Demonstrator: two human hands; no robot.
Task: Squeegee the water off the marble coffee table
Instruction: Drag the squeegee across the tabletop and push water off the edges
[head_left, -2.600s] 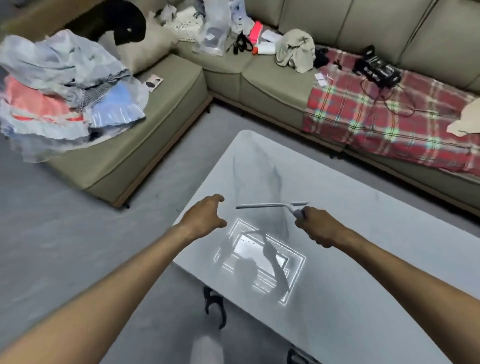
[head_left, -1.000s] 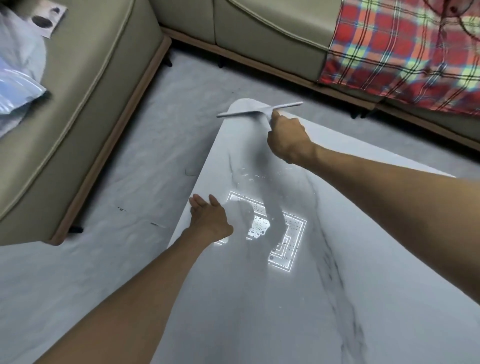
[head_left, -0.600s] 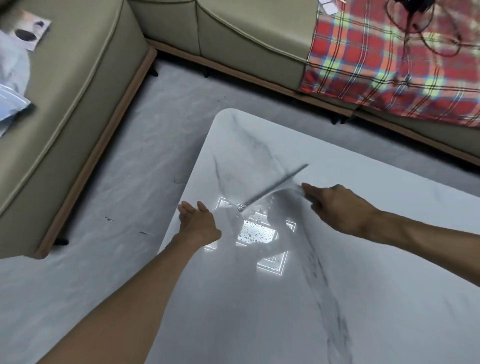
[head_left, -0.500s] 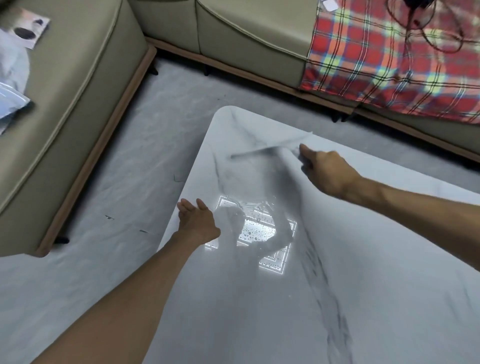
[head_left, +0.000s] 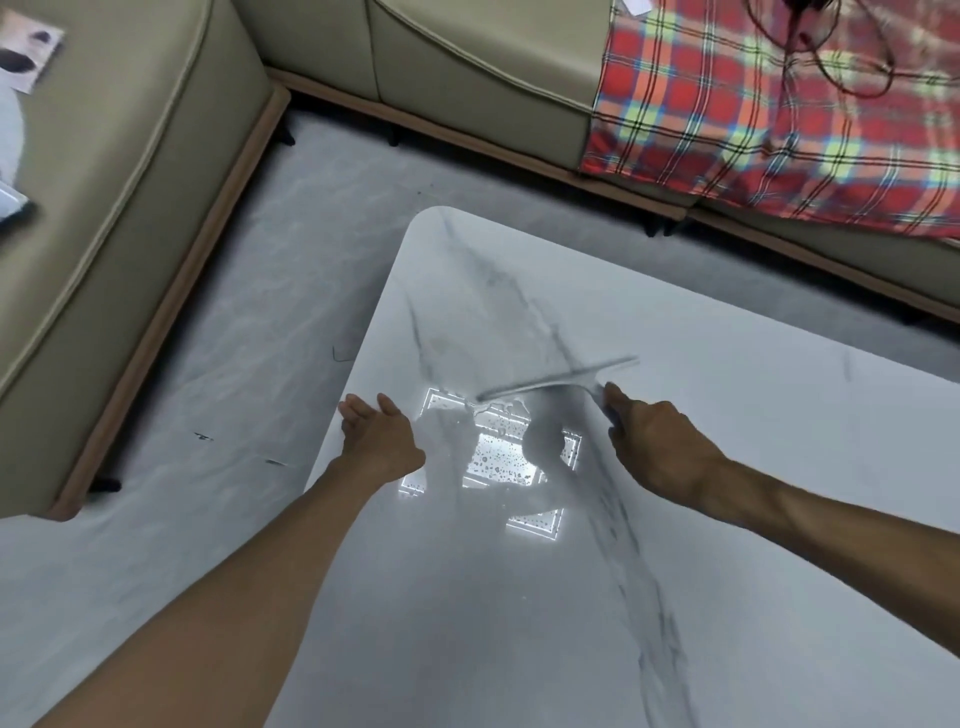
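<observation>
The white marble coffee table with grey veins fills the lower right of the head view. My right hand grips the handle of a grey squeegee, whose blade lies blurred across the tabletop, slanting up to the right. Water droplets glisten in the bright ceiling-light reflection just below the blade. At the table's left edge my left hand rests flat, fingers apart, holding nothing.
A beige L-shaped sofa runs along the left and top. A red plaid blanket with a black cable covers its right part. Grey floor separates sofa and table. A printed card lies on the left seat.
My right hand has pulled the squeegee back toward me from the table's far corner to the wet patch. The left hand stays on the table's edge.
</observation>
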